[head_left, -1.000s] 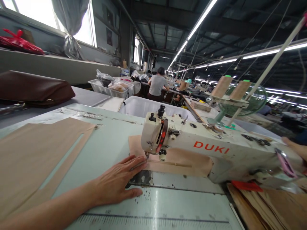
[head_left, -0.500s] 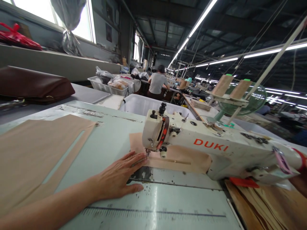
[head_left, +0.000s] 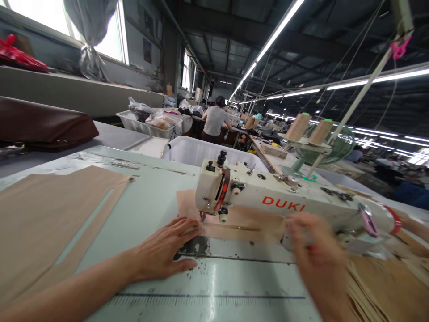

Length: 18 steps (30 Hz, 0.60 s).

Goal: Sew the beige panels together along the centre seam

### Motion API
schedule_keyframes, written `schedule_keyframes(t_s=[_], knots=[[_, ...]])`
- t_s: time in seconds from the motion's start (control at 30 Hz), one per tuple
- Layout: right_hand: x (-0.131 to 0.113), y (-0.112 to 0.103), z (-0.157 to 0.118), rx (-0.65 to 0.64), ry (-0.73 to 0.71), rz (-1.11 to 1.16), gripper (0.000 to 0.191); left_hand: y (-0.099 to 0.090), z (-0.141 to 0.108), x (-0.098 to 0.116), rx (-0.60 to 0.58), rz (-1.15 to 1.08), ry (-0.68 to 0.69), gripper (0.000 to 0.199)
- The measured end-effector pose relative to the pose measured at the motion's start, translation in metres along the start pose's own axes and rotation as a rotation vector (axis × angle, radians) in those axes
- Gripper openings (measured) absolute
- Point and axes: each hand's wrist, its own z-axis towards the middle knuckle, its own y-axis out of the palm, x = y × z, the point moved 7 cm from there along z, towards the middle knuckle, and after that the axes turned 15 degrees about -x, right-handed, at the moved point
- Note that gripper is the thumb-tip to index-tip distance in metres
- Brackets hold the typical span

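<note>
We look down a long hall (head_left: 214,53) under strip lights (head_left: 280,30); the pale, scuffed bench (head_left: 147,210) carries a sewing machine (head_left: 248,192) and, at left, a cut beige panel (head_left: 50,210). Another beige piece (head_left: 248,218) lies beneath the machine's arm. Near its right end, the right hand (head_left: 317,255) is too blurred for us to tell its opening or grip. The left hand (head_left: 172,243) lies flat and open, fingertips on the piece just beside the needle (head_left: 202,217): uneven pressure could skew it, straying fingers get pricked.
</note>
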Motion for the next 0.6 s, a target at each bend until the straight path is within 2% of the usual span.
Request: schedule_keyframes(t_s=[0.07, 0.1, 0.13, 0.2, 0.3, 0.4, 0.6], knots=[[-0.068, 0.081, 0.004, -0.338, -0.194, 0.155, 0.017, 0.0, 0.0, 0.0, 0.007, 0.001, 0.006, 0.071], [-0.089, 0.113, 0.004, -0.441, -0.241, 0.18, 0.023, 0.001, -0.001, 0.0, 0.001, -0.001, 0.004, 0.072], [-0.101, 0.14, 0.003, -0.524, -0.275, 0.179, 0.029, 0.002, -0.001, 0.0, -0.007, -0.005, 0.001, 0.073], [-0.105, 0.176, 0.001, -0.613, -0.313, 0.161, 0.035, 0.003, -0.001, -0.001, -0.025, -0.024, -0.012, 0.075], [-0.091, 0.194, -0.002, -0.626, -0.318, 0.148, 0.035, 0.001, -0.001, -0.002, -0.004, -0.048, -0.015, 0.075], [-0.084, 0.197, -0.005, -0.606, -0.3, 0.138, 0.04, -0.001, -0.001, -0.002, 0.024, -0.048, -0.002, 0.075], [-0.086, 0.2, -0.004, -0.58, -0.3, 0.146, 0.045, 0.001, 0.001, -0.005, 0.0, -0.002, -0.018, 0.076]])
